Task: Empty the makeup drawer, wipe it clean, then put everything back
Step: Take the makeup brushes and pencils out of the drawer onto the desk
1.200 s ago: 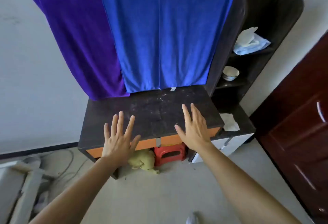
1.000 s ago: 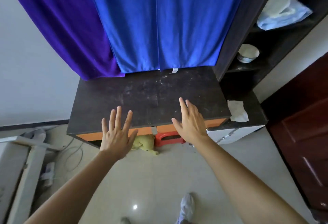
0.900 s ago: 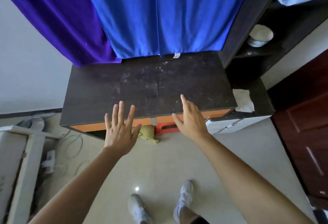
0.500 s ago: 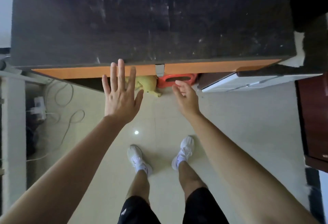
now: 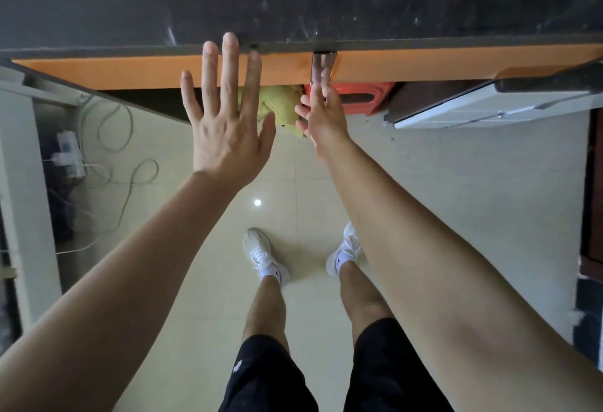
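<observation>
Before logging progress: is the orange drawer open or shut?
Shut: the orange drawer front sits right under the tabletop edge, no interior showing. The right hand is at its metal handle; grip unclear.

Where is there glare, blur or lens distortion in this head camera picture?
Head view: one small glare spot on the floor tiles; the right hand looks slightly blurred near the metal handle, the left hand is sharp; the wide lens stretches both forearms.

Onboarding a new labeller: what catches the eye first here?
Two bare hands: the left hand spread flat before the orange drawer front, the right hand reaching up to its metal handle at centre. Under the desk, a yellow toy sits beside a red stool.
</observation>
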Demonstrator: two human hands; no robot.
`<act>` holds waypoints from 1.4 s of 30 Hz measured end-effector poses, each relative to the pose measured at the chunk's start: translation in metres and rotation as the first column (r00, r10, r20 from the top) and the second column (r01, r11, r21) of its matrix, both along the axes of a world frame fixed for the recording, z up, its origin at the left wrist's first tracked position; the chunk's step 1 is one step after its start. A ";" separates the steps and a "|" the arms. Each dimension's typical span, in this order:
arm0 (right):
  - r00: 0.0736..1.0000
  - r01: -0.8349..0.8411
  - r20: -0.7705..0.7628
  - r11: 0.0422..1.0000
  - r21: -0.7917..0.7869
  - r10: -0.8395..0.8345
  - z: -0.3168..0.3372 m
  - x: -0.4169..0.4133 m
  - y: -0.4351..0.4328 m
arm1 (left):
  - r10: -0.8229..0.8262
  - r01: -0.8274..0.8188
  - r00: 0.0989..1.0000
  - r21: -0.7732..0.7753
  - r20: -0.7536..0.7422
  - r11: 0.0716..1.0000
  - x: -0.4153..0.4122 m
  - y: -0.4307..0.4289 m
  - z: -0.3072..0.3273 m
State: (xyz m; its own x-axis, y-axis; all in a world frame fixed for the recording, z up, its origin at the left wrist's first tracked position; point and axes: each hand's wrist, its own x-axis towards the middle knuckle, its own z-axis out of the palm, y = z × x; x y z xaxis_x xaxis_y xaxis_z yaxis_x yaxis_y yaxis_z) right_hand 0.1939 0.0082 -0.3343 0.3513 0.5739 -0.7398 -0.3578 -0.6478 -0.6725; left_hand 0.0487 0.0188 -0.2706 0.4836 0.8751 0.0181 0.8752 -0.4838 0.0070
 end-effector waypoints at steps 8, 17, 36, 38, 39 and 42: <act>0.994 -0.094 0.063 0.995 -0.012 0.095 0.004 -0.007 -0.050 | -0.014 0.015 1.000 -0.042 0.021 0.999 -0.007 -0.005 0.001; 0.978 -0.096 0.170 0.983 -0.160 0.123 0.024 -0.041 -0.157 | -0.002 0.004 1.000 -0.184 0.009 0.983 -0.040 -0.099 0.006; 0.118 -0.363 0.879 0.844 -0.396 0.463 0.071 -0.001 -0.216 | 0.010 -0.027 0.998 -0.311 -0.055 0.950 -0.057 -0.155 0.017; 0.117 -0.359 0.879 0.845 -0.396 0.461 0.071 -0.004 -0.226 | 0.006 -0.027 0.998 -0.318 -0.067 0.948 -0.061 -0.165 0.017; 0.118 -0.358 0.876 0.843 -0.401 0.467 0.071 -0.007 -0.232 | 0.001 -0.025 0.997 -0.324 -0.075 0.946 -0.063 -0.171 0.017; 0.142 -0.381 0.843 0.815 -0.436 0.518 0.073 -0.011 -0.245 | -0.012 -0.024 0.995 -0.353 -0.100 0.935 -0.069 -0.185 0.019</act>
State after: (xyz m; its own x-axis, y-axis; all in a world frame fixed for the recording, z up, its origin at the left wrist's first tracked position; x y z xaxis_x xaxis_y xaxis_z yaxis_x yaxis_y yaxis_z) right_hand 0.1830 -0.2369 -0.2610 0.5070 0.8416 -0.1860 0.8103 -0.5389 -0.2301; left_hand -0.0201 -0.1658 -0.2517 0.4615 0.8191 -0.3407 0.8832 -0.4603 0.0896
